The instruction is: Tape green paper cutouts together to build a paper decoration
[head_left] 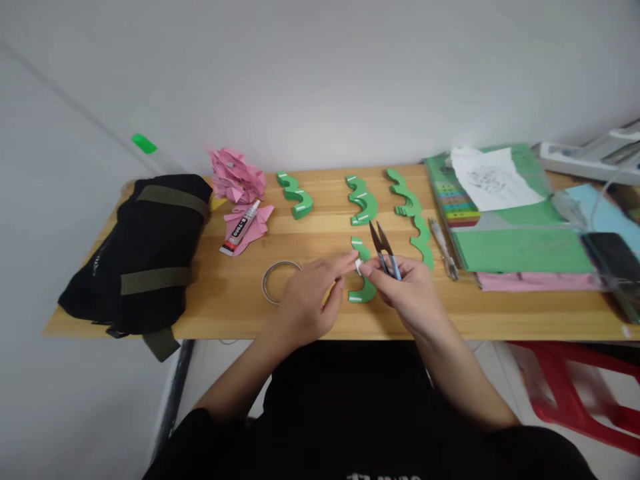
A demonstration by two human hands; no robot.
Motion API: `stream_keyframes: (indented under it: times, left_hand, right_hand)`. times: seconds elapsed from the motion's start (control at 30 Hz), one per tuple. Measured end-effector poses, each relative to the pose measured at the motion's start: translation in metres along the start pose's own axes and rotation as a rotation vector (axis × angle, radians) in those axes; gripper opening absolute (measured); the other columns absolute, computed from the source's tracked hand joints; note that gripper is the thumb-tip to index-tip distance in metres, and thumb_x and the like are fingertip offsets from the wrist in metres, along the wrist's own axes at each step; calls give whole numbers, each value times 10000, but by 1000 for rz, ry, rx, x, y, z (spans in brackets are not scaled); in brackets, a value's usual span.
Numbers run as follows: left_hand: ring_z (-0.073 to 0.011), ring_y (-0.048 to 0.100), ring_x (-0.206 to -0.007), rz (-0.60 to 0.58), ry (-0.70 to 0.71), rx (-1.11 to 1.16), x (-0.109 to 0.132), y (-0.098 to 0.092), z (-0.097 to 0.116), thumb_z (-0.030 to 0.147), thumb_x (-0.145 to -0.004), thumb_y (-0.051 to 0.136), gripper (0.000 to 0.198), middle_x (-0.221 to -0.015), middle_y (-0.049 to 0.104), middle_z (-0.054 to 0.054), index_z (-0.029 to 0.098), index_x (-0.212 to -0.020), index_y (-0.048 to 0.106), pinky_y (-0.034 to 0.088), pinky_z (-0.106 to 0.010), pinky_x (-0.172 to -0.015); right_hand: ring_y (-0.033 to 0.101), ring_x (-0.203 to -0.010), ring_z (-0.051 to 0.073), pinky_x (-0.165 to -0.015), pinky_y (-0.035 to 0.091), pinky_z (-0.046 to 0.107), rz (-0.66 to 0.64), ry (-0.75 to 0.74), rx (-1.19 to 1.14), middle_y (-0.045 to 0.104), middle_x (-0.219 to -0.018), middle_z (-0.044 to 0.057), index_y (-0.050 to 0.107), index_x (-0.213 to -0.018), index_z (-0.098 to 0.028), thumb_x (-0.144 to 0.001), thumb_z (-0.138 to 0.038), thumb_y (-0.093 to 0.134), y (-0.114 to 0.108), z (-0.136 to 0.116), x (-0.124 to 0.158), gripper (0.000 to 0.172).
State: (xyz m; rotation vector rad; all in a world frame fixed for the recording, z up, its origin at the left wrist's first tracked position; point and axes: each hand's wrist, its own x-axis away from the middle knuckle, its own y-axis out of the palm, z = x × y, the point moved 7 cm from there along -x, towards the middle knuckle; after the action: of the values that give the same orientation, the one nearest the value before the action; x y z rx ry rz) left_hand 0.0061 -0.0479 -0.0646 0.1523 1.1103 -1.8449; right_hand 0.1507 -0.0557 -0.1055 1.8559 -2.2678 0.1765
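Observation:
My right hand [407, 287] is closed around a pair of thread snips [385, 253], their dark blades parted and pointing away from me. My left hand [314, 297] has its fingers stretched to the right, with the thumb apart from them. Between the left fingertips and my right thumb is a small white piece of tape [358, 266]. Beneath them lies a wavy green paper piece [364, 293] with white strips at its ends, partly hidden by the fingers. A roll of tape [267, 283] lies flat beside my left hand, which covers part of it.
Stacked wavy green pieces [303, 205] lie further back, with more [367, 207] beside them. A glue tube [240, 229] rests on pink paper [260, 225]. A black bag [155, 253] stands left; a pen [443, 248] and green sheets [520, 250] lie right. A red stool [555, 393] stands below.

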Motion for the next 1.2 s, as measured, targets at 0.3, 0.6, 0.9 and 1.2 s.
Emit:
stream_keyframes:
  times: [0.3,0.6,0.9,1.2]
  left_hand:
    - [-177,672,-836,76,-226,19,-11,2,-15,172,-903,558,176,-963,748,-51,188,-1037,670,500,-299,-724]
    - [-130,630,-714,92,-515,544,-15,16,-27,210,-807,635,58,-788,720,-12,193,-771,677,472,-257,-645]
    - [-105,564,-644,72,-471,527,-22,16,-22,178,-774,636,64,-719,689,0,184,-715,660,448,-240,-628]
    - [-90,599,-589,207,-737,928,-23,29,-45,263,-660,758,107,-638,689,17,177,-679,696,497,-219,-610]
  right_hand:
    - [260,-426,56,-391,196,229,165,-84,2,365,-480,-75,673,-695,-180,-701,-479,737,-14,5,8,306]
    - [275,-446,67,-413,236,236,165,-110,37,376,-494,-66,695,-715,-178,-728,-446,721,-13,-2,13,270]
    - [298,-443,76,-440,274,238,152,-106,-35,330,-464,-79,706,-710,-192,-733,-444,724,-13,-2,13,254]
    - [235,-400,70,-379,183,212,64,-14,-53,296,-469,-103,657,-1057,-167,-780,-680,613,-14,15,15,584]
